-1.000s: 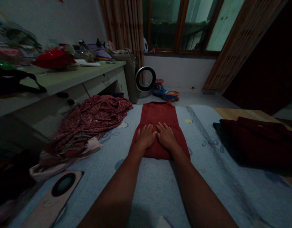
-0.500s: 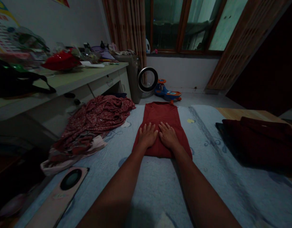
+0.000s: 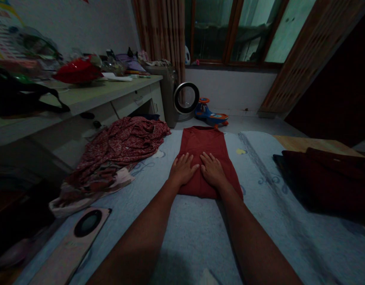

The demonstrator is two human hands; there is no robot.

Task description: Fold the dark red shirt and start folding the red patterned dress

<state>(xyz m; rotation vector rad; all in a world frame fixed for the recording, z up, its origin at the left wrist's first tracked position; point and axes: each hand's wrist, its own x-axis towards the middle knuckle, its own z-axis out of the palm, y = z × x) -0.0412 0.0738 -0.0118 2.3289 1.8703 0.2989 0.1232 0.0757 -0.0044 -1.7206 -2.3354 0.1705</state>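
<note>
A folded red garment (image 3: pixel 203 140) lies flat on the light blue bed cover (image 3: pixel 191 237), with its collar end away from me. My left hand (image 3: pixel 183 169) rests palm down on the garment's left half, fingers stretched forward. On the right half lies my right hand (image 3: pixel 212 169), also flat with its fingers spread. The two thumbs point toward each other with a small gap between them. Neither hand grips the cloth. The garment's near edge shows between my forearms, partly covered by them.
Left of the garment is a heap of patterned red clothes (image 3: pixel 128 138), and nearer me a phone (image 3: pixel 72 241). Dark folded clothes (image 3: pixel 327 182) are stacked at the right. Beyond stand a cluttered desk (image 3: pixel 111 97), a washing machine with its round door (image 3: pixel 186 99) open, and a ride-on toy (image 3: pixel 210 114).
My left hand has shifted slightly to the left on the red garment, widening the gap between the hands a little. The view has moved slightly; both hands stay flat.
</note>
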